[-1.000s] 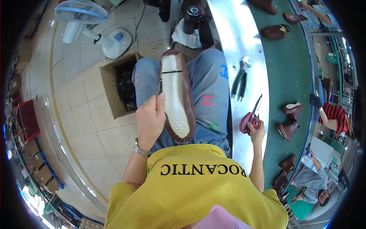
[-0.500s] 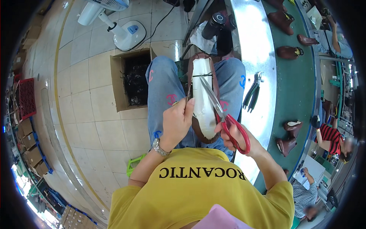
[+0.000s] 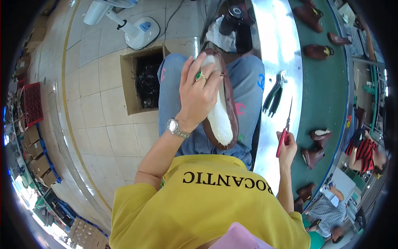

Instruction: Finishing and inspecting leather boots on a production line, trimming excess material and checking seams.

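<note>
A brown leather shoe (image 3: 234, 120) rests sole-up on my lap, its pale white underside showing, toe end away from me. My left hand (image 3: 200, 91), wearing a green-stoned ring and a wristwatch, grips it near the far end. Its bent fingers lie across the white underside, and the thumb is hidden. A small dark bit shows by the fingertips; I cannot tell whether they pinch it. Over the metal ledge on the right, my right hand (image 3: 287, 150) is closed around red-handled scissors (image 3: 281, 142), blades pointing away. Green-handled pliers (image 3: 273, 96) lie on the ledge just beyond.
Beside the metal ledge (image 3: 275, 39) runs a green belt (image 3: 325, 93) carrying several brown shoes (image 3: 317, 52). Left of my knees stands a cardboard box (image 3: 127, 89) of black scraps. A white fan (image 3: 141, 33) and a dark flask (image 3: 232, 20) are farther off. Co-workers sit beyond the belt.
My right hand has carried the scissors from the shoe to the ledge on the right. My left hand has moved from the shoe's side up over its underside, where a black strip crossed before.
</note>
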The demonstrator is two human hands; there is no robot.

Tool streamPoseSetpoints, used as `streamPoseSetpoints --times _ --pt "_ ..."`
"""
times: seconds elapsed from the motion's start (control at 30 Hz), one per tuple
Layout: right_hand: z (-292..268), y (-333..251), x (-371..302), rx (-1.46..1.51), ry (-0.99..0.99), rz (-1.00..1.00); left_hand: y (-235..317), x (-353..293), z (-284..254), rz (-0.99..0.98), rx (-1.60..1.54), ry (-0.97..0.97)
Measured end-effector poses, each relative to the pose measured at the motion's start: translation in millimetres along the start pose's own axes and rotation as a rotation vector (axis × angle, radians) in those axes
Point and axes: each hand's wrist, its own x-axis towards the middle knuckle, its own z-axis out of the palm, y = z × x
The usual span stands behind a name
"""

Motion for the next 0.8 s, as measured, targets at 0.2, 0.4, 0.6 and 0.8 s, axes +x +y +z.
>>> streamPoseSetpoints --times 0.2,0.4,0.6,0.8 --pt "-3 107 22 -0.47 0.103 0.065 14 -7 -32 -0.087 -0.041 0.283" --pt "49 26 85 -0.093 0.348 -0.285 -98 -12 -101 -0.363 0.19 0.321" --pt "110 -17 142 -0.373 0.282 -0.313 -78 -36 -30 -0.239 -0.105 -0.045" --pt "58 -10 175 0.448 -0.219 0.054 24 19 29 0.247 -0.164 -0.352"
